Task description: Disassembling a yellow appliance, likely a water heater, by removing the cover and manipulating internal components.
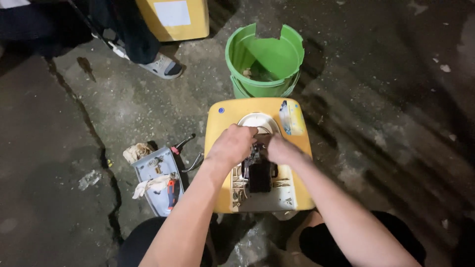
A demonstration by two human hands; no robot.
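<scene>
While both hands meet over the yellow casing (pixel 217 148), the left hand (pixel 232 145) and right hand (pixel 281 150) grip its black part (pixel 259 176); green bucket (pixel 264 62) at twelve o'clock, tool tray (pixel 151 170) at nine.

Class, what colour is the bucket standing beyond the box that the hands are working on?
Green, seen clearly in the head view: the bucket.

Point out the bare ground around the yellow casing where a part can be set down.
Bare concrete lies right of the yellow plastic casing and the cracked green plastic bucket. More lies far left, beyond the crack. Crowded: between the casing and the grey tool tray, with rags and pliers, and on the casing, where the left hand and right hand work.
</scene>
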